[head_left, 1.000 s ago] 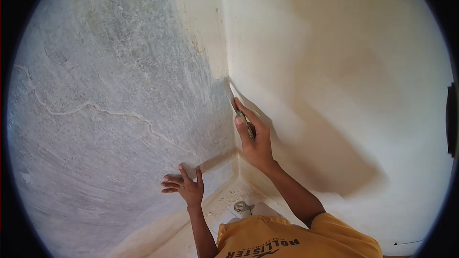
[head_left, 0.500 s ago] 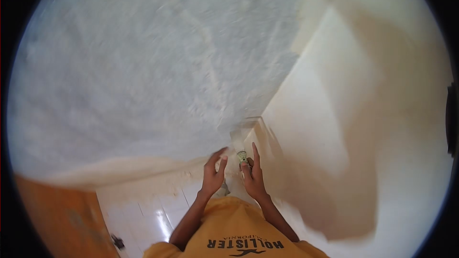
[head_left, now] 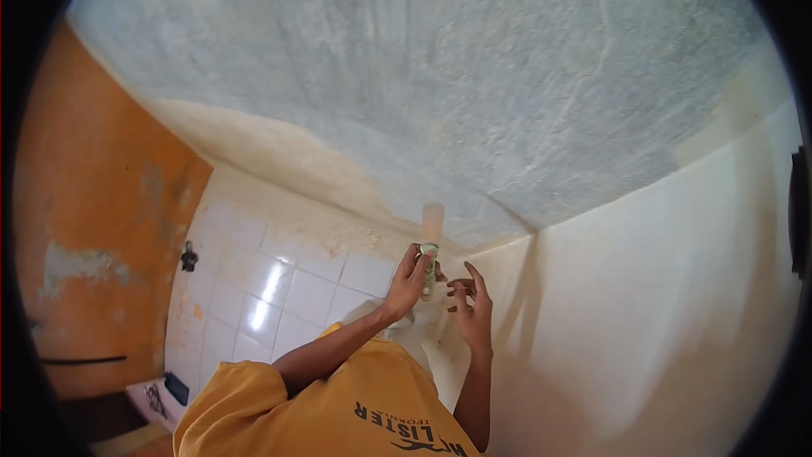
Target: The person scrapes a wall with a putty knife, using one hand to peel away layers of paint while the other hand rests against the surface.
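Observation:
A scraper [head_left: 432, 224] with a flat blade and a pale green patterned handle points up toward the grey wall [head_left: 406, 110]. My left hand [head_left: 408, 282] is closed round its handle, with the blade standing out past the fingers. Just to the right, my right hand [head_left: 474, 305] is empty, its fingers apart and partly curled near the handle's side. The wall ahead has a rough, streaked grey surface, and its lower band is cream-coloured. The blade overlaps the lower part of the grey area in this view.
A white wall [head_left: 651, 305] meets the grey one at a corner on the right. An orange wall [head_left: 110, 195] with a peeled patch stands left. Dust lies along the base of the wall by the white tiled floor [head_left: 309, 296], where a small dark object [head_left: 189, 256] sits.
The scraper has passed from my right hand to my left. My right hand has let go and moved slightly right, while the view has turned, showing more orange wall and floor.

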`<control>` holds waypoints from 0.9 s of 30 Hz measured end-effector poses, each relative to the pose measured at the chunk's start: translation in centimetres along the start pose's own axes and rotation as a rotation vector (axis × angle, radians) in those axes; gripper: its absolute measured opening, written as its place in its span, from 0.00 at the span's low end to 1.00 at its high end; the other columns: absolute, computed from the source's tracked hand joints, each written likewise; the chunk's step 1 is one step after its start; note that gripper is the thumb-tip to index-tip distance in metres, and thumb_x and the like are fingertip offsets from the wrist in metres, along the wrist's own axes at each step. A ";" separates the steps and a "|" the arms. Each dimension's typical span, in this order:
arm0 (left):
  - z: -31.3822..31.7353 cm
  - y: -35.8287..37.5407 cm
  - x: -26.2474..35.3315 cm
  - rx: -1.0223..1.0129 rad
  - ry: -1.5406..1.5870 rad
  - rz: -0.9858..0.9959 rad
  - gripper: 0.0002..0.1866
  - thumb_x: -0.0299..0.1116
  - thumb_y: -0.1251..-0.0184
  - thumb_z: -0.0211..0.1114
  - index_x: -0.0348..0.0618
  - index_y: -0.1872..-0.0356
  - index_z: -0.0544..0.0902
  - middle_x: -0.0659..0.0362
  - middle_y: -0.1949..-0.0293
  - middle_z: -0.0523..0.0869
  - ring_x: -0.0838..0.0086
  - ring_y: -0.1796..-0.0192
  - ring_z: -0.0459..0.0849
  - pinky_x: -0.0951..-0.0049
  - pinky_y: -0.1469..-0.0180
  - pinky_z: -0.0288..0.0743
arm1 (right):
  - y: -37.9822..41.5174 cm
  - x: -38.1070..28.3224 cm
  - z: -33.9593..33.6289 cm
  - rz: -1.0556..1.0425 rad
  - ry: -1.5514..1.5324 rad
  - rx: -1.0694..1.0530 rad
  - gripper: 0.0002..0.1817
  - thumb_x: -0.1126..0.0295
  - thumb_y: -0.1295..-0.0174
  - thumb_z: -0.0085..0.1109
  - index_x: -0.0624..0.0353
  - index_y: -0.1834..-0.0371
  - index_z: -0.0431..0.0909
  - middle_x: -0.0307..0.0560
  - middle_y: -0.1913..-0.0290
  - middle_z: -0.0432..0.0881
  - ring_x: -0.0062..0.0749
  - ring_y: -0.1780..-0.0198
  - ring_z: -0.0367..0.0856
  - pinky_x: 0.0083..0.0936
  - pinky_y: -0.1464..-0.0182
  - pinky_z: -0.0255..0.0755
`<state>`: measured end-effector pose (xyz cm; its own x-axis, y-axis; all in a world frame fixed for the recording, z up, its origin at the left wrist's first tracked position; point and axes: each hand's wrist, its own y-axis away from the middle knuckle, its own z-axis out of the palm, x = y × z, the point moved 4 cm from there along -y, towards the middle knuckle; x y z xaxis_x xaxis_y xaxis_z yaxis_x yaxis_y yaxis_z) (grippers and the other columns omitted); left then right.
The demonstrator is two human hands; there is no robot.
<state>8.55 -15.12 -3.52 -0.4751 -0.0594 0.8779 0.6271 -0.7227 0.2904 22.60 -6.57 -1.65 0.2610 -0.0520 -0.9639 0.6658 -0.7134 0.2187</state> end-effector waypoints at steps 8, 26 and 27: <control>-8.3 5.8 1.2 0.204 -0.064 -0.100 0.20 0.47 0.14 0.50 0.49 0.32 0.66 0.64 0.67 0.75 0.84 0.78 0.68 0.81 0.78 0.59 | 1.0 9.1 0.9 0.120 0.158 -0.139 0.24 0.71 0.21 0.52 0.56 0.24 0.66 0.44 0.56 0.86 0.25 0.59 0.85 0.25 0.60 0.83; -23.2 4.7 9.2 0.195 0.280 0.001 0.19 0.45 0.14 0.52 0.52 0.31 0.67 0.62 0.61 0.78 0.80 0.71 0.74 0.78 0.71 0.67 | -5.0 -0.2 19.6 -0.239 0.494 -0.364 0.21 0.75 0.24 0.52 0.57 0.30 0.75 0.48 0.56 0.88 0.32 0.55 0.88 0.30 0.54 0.82; -24.3 4.2 10.7 0.180 0.266 0.014 0.21 0.45 0.14 0.52 0.52 0.28 0.66 0.62 0.61 0.78 0.80 0.71 0.74 0.78 0.72 0.67 | -5.2 -1.5 21.7 -0.268 0.468 -0.342 0.20 0.75 0.24 0.52 0.56 0.31 0.76 0.48 0.56 0.88 0.31 0.54 0.87 0.30 0.54 0.81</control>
<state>-8.90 -35.48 -2.20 -0.5958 -0.2635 0.7586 0.7224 -0.5885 0.3630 3.61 -17.95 -4.64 0.2805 0.4631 -0.8407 0.9156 -0.3920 0.0895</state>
